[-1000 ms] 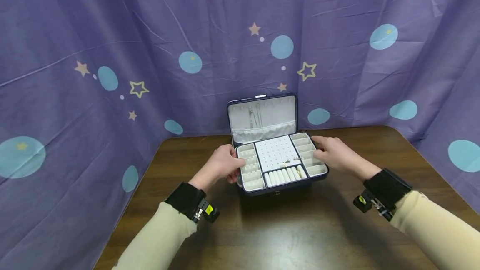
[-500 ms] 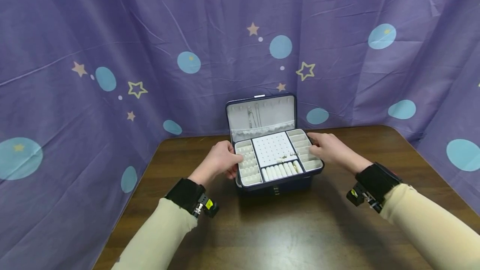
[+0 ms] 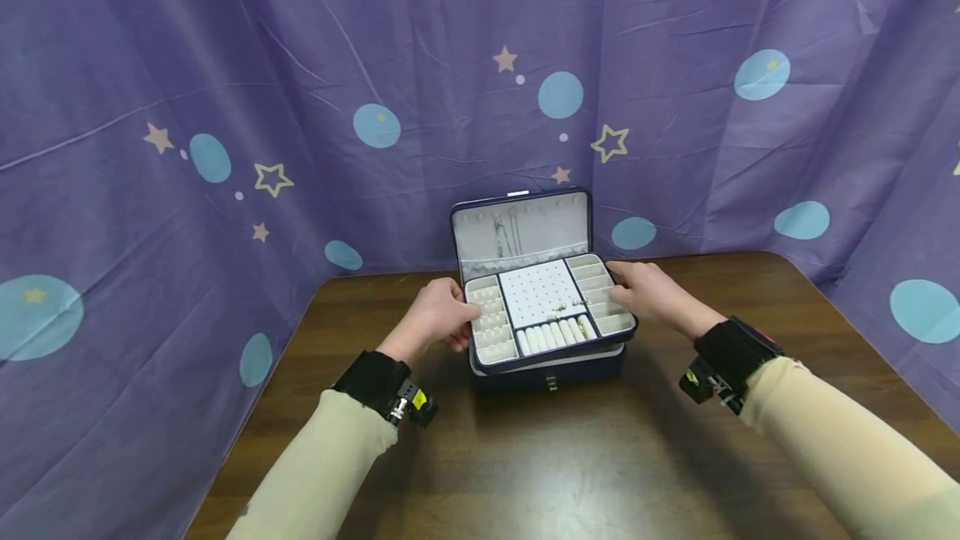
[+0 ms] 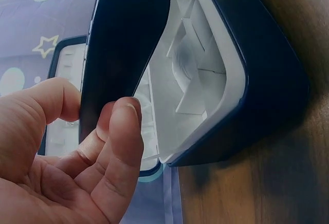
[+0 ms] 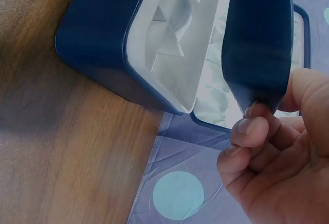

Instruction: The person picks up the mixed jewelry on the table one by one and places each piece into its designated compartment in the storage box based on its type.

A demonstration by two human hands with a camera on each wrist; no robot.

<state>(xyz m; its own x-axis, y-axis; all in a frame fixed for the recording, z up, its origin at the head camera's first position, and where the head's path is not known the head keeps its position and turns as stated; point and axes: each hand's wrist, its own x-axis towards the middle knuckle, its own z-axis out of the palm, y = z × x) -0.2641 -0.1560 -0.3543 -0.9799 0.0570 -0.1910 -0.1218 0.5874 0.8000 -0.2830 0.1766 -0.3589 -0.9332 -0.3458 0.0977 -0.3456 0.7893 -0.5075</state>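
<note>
A navy jewellery box stands with its white-lined lid (image 3: pixel 476 232) raised at the back; fine necklaces (image 3: pixel 500 233) hang inside the lid. Both hands hold its lift-out tray (image 3: pixel 534 286) by the two ends, slightly tilted above the box base (image 3: pixel 588 370). My left hand (image 3: pixel 437 317) pinches the left end, thumb on top and fingers underneath. On the right end, my right hand (image 3: pixel 654 293) grips likewise. Small earrings (image 3: pixel 560 309) sit on the tray's dotted panel above white ring rolls (image 3: pixel 553 335). Under the tray, the left wrist view shows pale dividers (image 4: pixel 208 88) in the base.
A brown wooden table (image 3: pixel 555 465) carries the box. Behind it hangs a purple curtain (image 3: pixel 450 48) with stars and blue dots, close to the lid. Among the base's dividers lies a round, shiny, clear-looking item (image 4: pixel 185 62).
Held in both hands, the tray has shifted left and a little back towards the lid. More of the base's front, with its latch, shows below it now.
</note>
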